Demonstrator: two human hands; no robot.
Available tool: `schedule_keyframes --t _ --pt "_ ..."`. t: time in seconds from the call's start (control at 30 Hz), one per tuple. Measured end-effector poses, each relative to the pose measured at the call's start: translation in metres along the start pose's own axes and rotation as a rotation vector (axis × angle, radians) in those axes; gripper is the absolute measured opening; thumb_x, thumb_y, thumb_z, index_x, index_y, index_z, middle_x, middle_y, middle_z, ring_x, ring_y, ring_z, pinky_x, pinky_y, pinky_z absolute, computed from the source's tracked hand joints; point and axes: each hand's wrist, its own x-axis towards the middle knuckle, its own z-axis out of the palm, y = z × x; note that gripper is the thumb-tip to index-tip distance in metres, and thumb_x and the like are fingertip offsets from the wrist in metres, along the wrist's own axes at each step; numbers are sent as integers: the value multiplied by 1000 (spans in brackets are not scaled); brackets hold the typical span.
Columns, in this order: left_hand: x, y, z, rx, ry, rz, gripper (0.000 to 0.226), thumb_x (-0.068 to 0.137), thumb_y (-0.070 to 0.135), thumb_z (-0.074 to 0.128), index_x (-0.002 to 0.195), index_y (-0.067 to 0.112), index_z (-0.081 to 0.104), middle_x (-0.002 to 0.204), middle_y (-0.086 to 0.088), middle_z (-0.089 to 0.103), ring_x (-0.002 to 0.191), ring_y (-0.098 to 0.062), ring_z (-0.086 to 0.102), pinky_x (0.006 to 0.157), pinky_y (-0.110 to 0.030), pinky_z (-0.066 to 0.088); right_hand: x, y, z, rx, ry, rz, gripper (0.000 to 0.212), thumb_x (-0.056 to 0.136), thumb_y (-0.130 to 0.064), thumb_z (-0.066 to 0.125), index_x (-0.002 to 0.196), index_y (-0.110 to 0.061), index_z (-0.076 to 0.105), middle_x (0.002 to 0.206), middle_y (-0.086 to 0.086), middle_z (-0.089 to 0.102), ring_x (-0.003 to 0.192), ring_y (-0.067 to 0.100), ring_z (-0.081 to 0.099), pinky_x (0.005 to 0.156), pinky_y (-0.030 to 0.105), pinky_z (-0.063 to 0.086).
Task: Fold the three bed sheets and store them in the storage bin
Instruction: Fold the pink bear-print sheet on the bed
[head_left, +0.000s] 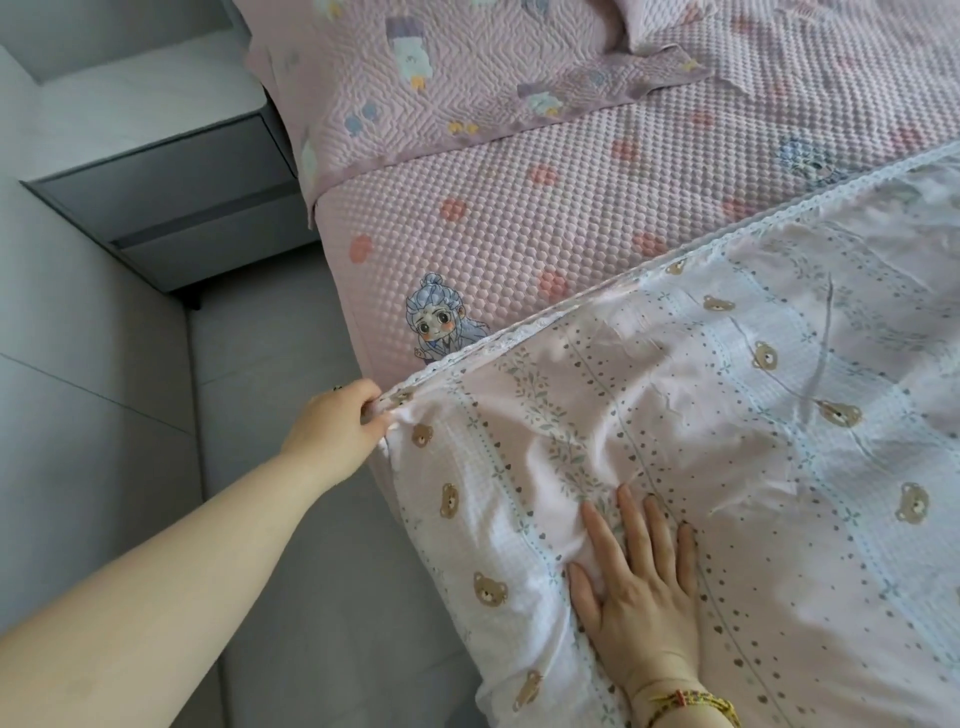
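Head view: bear-print bed sheet (727, 415) lay spread over the pink quilted bed (519, 208), lace edge running diagonally. Left hand (337, 421) pinched closed on the sheet's near corner; right hand (639, 571) pressed flat, fingers open, gripping nothing. Best done by keeping the corner taut while smoothing outward before folding. No storage bin visible. No legible writing or brand anywhere.

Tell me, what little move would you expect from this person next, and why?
Probably the left hand draws the corner it pinches outward to pull the bear-print sheet taut. The right hand lies flat on the sheet, pinning it, and creases run between the two hands. The sheet lies spread over the pink quilted bed cover, not yet folded small.
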Motion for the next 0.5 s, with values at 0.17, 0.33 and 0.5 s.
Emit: schedule_keyframes --t 0.17,0.33,0.5 --pt "-72 21 -38 -394 41 185 31 90 14 55 72 31 36 62 4 44 60 -7 44 54 -12 33 -11 -9 -36 27 -108 26 55 90 -59 20 140 -38 28 151 -11 15 142 14 5 112 28 -10" --pt "-147 48 -61 -487 -67 298 43 87 31 56 74 62 30 59 17 51 53 -4 44 53 -14 35 -31 -54 -118 912 7 319 19 92 -11 50 99 -27 58 98 -11 60 88 7 57 69 12 46" --pt "-188 60 -71 -402 -196 338 24 88 36 57 85 55 42 63 25 53 63 2 51 59 -9 36 -43 -95 -167 1072 108 256 28 90 -14 53 82 -40 52 73 -8 54 68 16 56 71 42 53"
